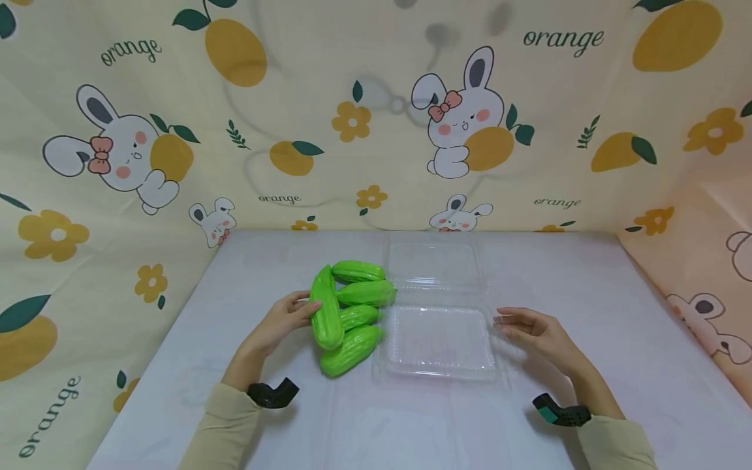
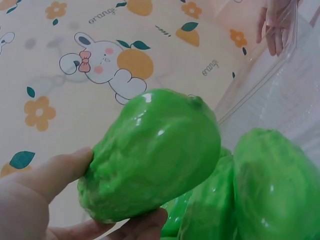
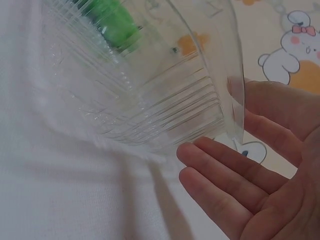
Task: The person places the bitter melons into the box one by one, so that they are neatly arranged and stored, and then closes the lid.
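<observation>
Plainly glossy — lumpy green gourd (image 2: 155, 150) in left grip (image 1: 286, 318).

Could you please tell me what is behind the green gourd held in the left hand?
In the head view, the held gourd partly covers the lower two of four other green gourds. Their covered parts and the tabletop directly behind it cannot be seen.
</observation>
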`<state>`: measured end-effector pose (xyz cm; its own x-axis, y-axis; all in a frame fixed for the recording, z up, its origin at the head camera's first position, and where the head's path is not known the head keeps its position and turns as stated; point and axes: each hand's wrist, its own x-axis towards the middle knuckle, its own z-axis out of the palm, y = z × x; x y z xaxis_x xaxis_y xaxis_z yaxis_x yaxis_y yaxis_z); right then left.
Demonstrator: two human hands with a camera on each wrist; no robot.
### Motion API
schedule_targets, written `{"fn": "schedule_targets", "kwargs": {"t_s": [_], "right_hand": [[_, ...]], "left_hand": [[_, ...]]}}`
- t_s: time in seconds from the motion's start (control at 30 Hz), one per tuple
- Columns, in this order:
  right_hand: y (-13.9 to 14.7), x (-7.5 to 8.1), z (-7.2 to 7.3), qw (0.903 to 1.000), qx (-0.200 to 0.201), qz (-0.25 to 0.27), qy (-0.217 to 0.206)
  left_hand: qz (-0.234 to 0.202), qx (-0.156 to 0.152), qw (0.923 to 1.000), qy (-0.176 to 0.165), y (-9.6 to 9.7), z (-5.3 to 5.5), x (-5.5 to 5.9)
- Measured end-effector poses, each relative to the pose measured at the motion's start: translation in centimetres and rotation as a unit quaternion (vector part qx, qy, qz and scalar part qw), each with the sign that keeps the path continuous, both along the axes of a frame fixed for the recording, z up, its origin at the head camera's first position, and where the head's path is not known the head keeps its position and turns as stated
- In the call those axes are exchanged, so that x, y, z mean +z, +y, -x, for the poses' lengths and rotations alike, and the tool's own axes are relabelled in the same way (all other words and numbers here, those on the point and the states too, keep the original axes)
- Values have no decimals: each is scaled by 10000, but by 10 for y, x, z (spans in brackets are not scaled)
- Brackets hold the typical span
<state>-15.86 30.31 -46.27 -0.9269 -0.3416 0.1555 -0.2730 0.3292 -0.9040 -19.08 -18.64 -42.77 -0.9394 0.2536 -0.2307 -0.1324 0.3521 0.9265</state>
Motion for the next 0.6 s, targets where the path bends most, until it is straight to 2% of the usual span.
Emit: {"fn": "schedule_targets", "kwargs": {"t_s": [0.37, 0.6], "right_hand": [[-1, 1, 0, 9999, -69, -77, -77], [0, 0, 0, 10000, -7, 53, -65]], "left_hand": [[90, -43, 9999, -51, 17, 1, 2], [90, -99, 9999, -48, 26, 1, 5]]}}
